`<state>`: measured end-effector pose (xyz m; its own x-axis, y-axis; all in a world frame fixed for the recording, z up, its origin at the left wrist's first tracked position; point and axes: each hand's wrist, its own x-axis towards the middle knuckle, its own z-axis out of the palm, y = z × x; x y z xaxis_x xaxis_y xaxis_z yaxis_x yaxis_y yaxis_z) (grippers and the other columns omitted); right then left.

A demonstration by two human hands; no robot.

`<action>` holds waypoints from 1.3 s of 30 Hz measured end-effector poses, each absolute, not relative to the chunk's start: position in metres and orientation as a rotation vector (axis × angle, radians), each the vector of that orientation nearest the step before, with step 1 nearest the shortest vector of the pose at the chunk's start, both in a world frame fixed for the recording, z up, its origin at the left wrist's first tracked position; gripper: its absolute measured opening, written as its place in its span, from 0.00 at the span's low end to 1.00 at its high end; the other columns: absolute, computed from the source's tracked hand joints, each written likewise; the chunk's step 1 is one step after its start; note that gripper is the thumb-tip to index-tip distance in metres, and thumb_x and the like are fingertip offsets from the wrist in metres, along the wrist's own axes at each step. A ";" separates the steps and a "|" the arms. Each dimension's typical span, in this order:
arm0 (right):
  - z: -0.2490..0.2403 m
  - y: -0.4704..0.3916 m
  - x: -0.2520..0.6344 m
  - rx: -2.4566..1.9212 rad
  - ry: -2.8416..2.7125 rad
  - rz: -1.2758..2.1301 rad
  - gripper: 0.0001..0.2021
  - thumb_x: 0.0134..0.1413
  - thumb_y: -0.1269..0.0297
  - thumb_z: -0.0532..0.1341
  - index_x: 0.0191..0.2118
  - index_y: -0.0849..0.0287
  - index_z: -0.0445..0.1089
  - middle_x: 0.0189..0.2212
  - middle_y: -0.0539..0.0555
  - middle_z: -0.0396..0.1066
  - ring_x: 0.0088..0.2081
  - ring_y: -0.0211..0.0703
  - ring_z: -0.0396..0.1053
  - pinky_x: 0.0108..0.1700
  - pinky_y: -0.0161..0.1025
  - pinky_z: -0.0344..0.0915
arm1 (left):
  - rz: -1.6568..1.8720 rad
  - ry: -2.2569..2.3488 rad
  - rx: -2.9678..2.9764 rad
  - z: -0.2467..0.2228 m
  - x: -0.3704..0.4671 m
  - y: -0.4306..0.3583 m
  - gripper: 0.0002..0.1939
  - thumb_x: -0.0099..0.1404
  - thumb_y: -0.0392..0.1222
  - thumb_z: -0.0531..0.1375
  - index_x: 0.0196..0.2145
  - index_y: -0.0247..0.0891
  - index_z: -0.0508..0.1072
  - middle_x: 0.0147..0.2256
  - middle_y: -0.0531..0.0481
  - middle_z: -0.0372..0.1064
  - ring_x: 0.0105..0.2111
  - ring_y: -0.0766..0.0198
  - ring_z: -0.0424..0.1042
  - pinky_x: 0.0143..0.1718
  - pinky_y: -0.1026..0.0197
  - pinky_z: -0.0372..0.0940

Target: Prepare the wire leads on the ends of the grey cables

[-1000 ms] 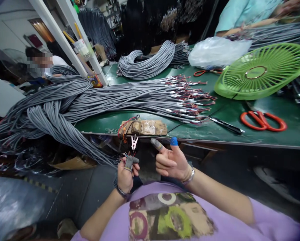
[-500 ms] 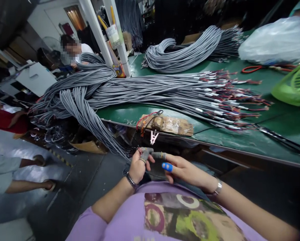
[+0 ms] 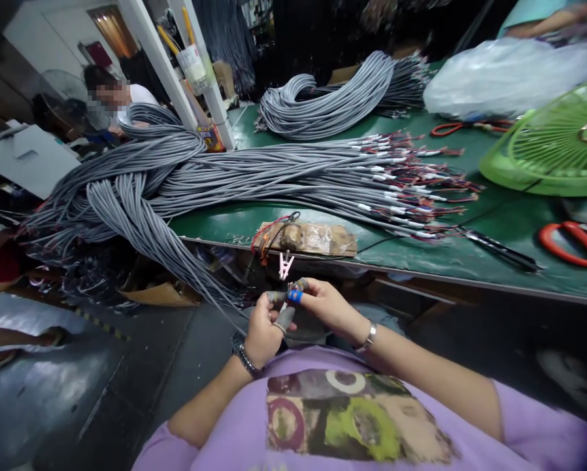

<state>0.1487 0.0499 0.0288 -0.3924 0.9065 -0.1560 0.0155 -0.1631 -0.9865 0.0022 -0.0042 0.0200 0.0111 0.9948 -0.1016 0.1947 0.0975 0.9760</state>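
Note:
My left hand (image 3: 268, 329), with grey cots on thumb and finger, is closed on the end of a grey cable (image 3: 238, 310). The cable runs down from a hanging bundle of grey cables (image 3: 151, 229). My right hand (image 3: 329, 306), with a blue-wrapped thumb and a grey cot on a finger, pinches at the thin wires at that cable's end. Both hands meet in front of my body, fingertips nearly touching; the wires are small and partly hidden. Just above them a pink clip (image 3: 285, 266) sits at a taped wooden block (image 3: 323, 239) on the bench edge.
Many grey cables (image 3: 254, 173) with stripped, coloured wire ends lie along the green bench (image 3: 499, 275). A coiled bundle (image 3: 337, 98) lies behind. To the right are tweezers (image 3: 502, 250), red-handled scissors (image 3: 570, 243), a green fan (image 3: 563, 144) and a plastic bag (image 3: 499, 78). Other people work nearby.
My right hand has moved left and closed its fingertips at the wire ends by my left hand. The view has swung right, showing more of the fan and the scissors.

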 end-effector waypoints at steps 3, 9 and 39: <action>0.026 0.051 0.151 -1.172 -1.303 1.668 0.15 0.41 0.53 0.65 0.25 0.60 0.65 0.19 0.46 0.59 0.22 0.32 0.52 0.24 0.33 0.49 | 1.073 1.484 1.420 0.017 0.001 -0.003 0.11 0.60 0.46 0.60 0.38 0.38 0.67 0.27 0.53 0.68 0.21 0.68 0.69 0.22 0.67 0.62; 0.035 0.051 0.148 -1.081 -1.359 1.654 0.13 0.39 0.57 0.66 0.23 0.61 0.65 0.21 0.47 0.62 0.25 0.33 0.55 0.29 0.33 0.54 | 0.990 1.573 1.744 0.022 -0.002 -0.001 0.06 0.59 0.41 0.60 0.27 0.39 0.68 0.24 0.53 0.65 0.24 0.67 0.64 0.27 0.65 0.58; 0.031 0.052 0.145 -1.013 -1.254 1.826 0.19 0.38 0.50 0.68 0.26 0.61 0.66 0.21 0.46 0.63 0.23 0.32 0.55 0.27 0.33 0.53 | 1.137 1.213 0.793 0.020 0.006 -0.002 0.16 0.54 0.51 0.64 0.26 0.36 0.65 0.19 0.55 0.68 0.12 0.73 0.63 0.11 0.71 0.46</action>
<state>0.1445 0.0517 0.0306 -0.4565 0.8632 -0.2154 -0.1089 -0.2945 -0.9494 0.0056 -0.0019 0.0197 -0.0332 0.9542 -0.2973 -0.2354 0.2817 0.9302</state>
